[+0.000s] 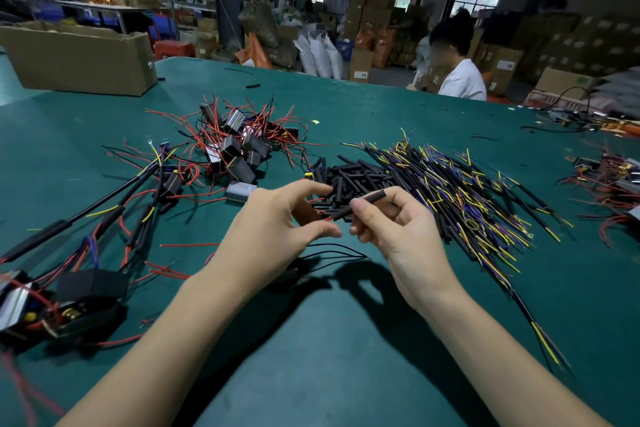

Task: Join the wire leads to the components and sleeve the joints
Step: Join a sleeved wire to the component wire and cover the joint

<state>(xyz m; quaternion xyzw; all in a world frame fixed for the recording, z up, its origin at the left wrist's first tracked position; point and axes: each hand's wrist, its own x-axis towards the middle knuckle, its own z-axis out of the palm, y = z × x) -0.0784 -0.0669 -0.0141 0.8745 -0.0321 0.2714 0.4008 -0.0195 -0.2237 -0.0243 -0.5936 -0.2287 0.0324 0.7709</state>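
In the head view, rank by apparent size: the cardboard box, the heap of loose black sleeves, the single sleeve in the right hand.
1. Cardboard box, though farthest away.
2. Heap of loose black sleeves.
3. Single sleeve pinched by the right hand.

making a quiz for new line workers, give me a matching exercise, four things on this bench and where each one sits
Things:
1. cardboard box
2. loose black sleeves
3. pile of black components with red leads
4. single black sleeve

Places:
A. pinched in the right hand
B. far left corner of the green table
C. heaped just beyond the hands
D. centre-left, behind the left hand

Pairs: 1-B, 2-C, 3-D, 4-A
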